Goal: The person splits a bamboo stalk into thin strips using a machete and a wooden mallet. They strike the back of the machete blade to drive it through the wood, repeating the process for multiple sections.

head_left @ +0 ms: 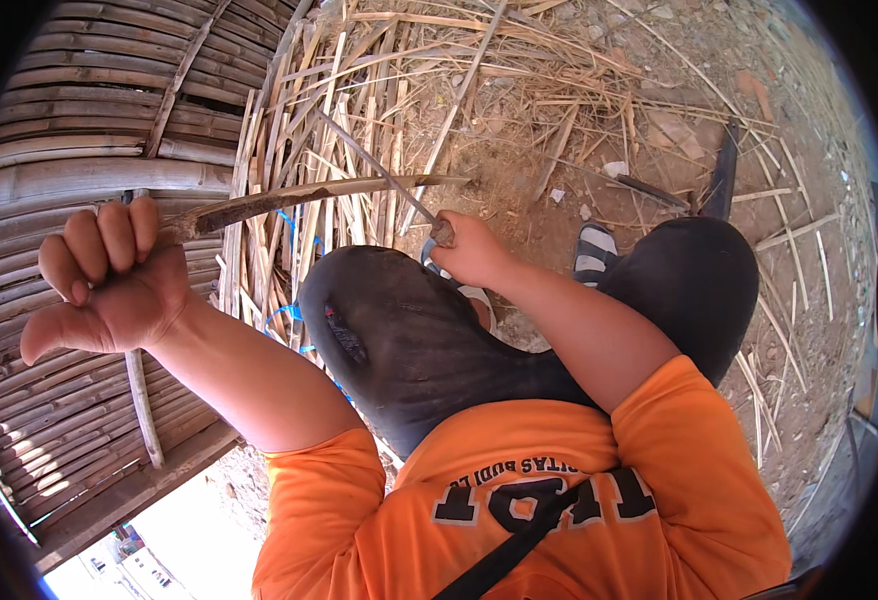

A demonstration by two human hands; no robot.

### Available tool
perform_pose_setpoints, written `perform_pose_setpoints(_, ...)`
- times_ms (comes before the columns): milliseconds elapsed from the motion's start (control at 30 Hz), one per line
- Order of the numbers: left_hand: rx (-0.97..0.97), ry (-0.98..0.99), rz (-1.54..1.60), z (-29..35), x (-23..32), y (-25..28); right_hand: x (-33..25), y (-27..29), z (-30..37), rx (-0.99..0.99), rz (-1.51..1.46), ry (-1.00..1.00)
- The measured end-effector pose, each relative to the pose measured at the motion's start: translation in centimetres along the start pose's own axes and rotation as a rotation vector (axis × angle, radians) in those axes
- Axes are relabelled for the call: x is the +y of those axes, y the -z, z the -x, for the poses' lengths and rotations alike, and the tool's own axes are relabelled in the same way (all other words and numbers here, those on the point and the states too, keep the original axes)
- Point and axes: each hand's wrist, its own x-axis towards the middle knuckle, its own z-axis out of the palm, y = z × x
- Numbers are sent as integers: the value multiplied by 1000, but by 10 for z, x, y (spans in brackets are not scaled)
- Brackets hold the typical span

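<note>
My left hand [114, 280] is raised at the left, its fingers curled round the near end of a split bamboo piece [279, 198] and the thumb sticking out. The bamboo, dark along part of its length, reaches rightward over the ground beyond my knees. In my right hand [474, 252], closed in front of my left knee, is the handle of a long, thin-bladed knife [369, 160]. Its blade slants up and to the left, crossing the bamboo piece in view; whether the two touch I cannot tell.
A slatted bamboo wall [69, 130] stands at the left. Beside it lies a pile of split bamboo strips [344, 130], with blue ties near my left knee. Shavings [589, 85] litter the dirt ahead. Dark pieces [724, 170] lie beyond my right knee. Both sandalled feet are below me.
</note>
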Motion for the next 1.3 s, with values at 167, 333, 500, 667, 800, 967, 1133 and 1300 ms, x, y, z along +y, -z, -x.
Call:
perform_pose_setpoints(167,394,-175,-417,4,-2,-16,51,4,-21,77,63,-121)
perform_pose_setpoints(333,409,-194,-424,11,-4,-17,-4,3,-11,5,77,158)
perform_pose_setpoints(500,480,-223,-459,2,-4,-16,82,2,-28,31,67,-263)
perform_pose_setpoints(667,464,-239,-488,15,2,-12,8,15,-13,-48,98,14)
perform_pose_setpoints(800,481,-251,-447,16,-5,-17,15,-4,-12,-5,74,15)
perform_pose_setpoints(967,542,-288,-525,19,-2,-20,59,17,-17,-139,-199,-530)
perform_pose_setpoints(1133,550,-301,-516,23,1,-11,-6,10,-12,-70,58,47)
perform_pose_setpoints(1300,691,-337,-620,13,-7,-21,17,-13,-11,-6,121,86)
